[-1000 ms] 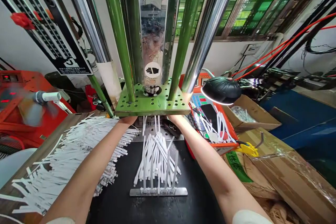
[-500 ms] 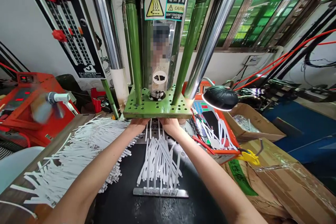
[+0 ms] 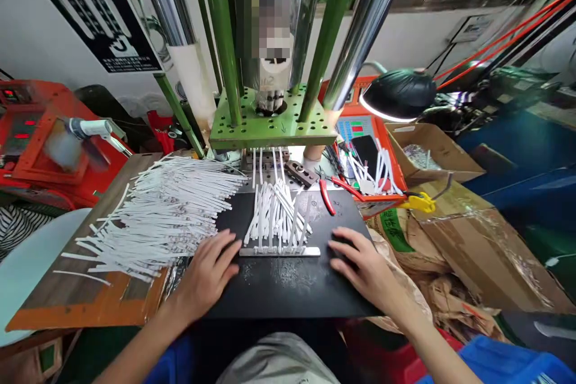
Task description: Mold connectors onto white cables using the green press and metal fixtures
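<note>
Metal bar [image 3: 279, 252] on the desk, hands spread at either end

Bar: flat, narrow, bright; lies crosswise on the smooth black desk [image 3: 288, 297], with thin, pale strips rising from it. Directly behind: a fanned heap of flat white strips [image 3: 272, 216]. At left, a larger layered pile of white strips [image 3: 171, 216] on a wood-grain board [image 3: 49, 297].

Left hand [image 3: 211, 267]: palm down, fingers loosely apart, beside the bar's left end; contact unclear. Right hand [image 3: 360, 261]: fingers apart, holding nothing, near the right end.

Change: half a second ago both hands were under the drilled green metal plate [image 3: 270, 132]; now drawn back toward the desk's front. Bar still in front of the heap.
</note>
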Motion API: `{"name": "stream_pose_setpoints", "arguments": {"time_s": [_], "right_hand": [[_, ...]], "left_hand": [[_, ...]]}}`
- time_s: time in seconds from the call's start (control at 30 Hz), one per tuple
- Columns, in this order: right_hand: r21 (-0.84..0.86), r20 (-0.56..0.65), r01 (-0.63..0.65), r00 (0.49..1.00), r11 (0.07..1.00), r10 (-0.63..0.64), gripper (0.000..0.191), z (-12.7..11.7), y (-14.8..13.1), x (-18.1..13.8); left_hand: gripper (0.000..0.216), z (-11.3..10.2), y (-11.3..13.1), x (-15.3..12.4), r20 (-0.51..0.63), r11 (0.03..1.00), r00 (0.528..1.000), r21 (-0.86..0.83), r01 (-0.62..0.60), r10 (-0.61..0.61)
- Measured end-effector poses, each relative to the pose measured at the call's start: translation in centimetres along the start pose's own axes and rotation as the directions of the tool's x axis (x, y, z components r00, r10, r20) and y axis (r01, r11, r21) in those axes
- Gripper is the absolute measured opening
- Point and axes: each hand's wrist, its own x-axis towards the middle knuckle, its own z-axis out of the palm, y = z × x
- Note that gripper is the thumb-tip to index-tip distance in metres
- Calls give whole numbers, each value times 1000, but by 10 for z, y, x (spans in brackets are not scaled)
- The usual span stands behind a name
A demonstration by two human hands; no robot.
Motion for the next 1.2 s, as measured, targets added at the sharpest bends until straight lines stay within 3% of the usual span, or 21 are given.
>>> {"name": "stream_pose_setpoints", "arguments": {"time_s": [0.07, 0.17, 0.27, 0.33, 0.6, 0.9, 1.07, 1.2], "right_hand": [[-29, 40, 51, 998, 998, -50, 40, -7, -12, -47], [-164, 94, 58, 995, 985, -43, 52, -9, -28, -76], [-247, 87, -11, 996, 969, 33, 65, -4, -35, -75], [-237, 87, -40, 994, 971, 63, 70, -1, -36, -71], [-241, 106, -59, 991, 969, 86, 80, -1, -38, -72], [-240, 110, -82, 988, 967, 111, 81, 2, -36, -72], [-216, 127, -90, 985, 972, 119, 71, -5, -38, -72], [-26, 128, -49, 990, 998, 52, 61, -11, -48, -53]], "left_hand": [[53, -3, 12, -54, 2, 994, 998, 84, -70, 71], [53, -1, 22, -88, 9, 984, 1000, 179, 23, -25], [72, 4, 27, -85, -9, 974, 987, 165, 158, -159], [76, 5, 29, -79, -9, 972, 983, 147, 183, -184], [76, 6, 25, -84, -2, 957, 994, 268, 110, -113], [77, 10, 22, -87, 36, 961, 992, 254, 112, -125], [66, 7, 25, -85, 43, 977, 990, 171, 126, -135], [68, 2, 35, -60, 102, 998, 993, 5, 66, -66]]}}
